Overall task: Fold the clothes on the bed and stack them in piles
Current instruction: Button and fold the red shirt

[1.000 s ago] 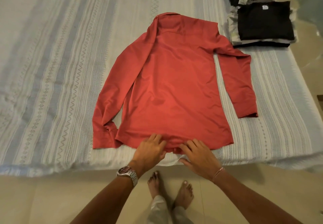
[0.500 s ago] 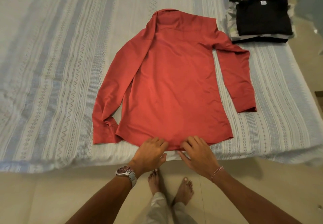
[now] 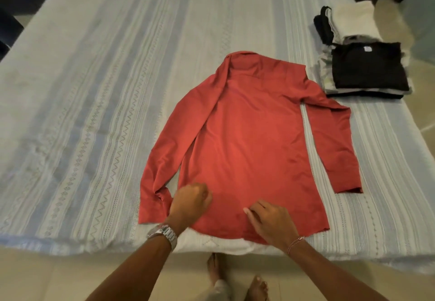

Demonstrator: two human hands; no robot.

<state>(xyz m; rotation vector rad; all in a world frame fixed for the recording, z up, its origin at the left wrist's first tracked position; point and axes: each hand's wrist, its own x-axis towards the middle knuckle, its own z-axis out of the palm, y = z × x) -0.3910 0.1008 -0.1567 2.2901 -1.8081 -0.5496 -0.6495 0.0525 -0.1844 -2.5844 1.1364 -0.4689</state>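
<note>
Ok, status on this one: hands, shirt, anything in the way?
Left hand fingers curled, on the red shirt near its hem; grip unclear. Right hand likewise at the hem. Shirt flat, unfolded, sleeves out. Folded pile off to the right, clear.

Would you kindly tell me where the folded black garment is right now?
In the head view, the folded black garment tops the pile of folded clothes at the bed's far right, just beyond the red shirt and its right sleeve.

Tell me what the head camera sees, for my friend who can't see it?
A red shirt lies flat on a striped bed; the left hand and right hand rest on its bottom hem. Folded clothes sit stacked behind it on the right.
</note>
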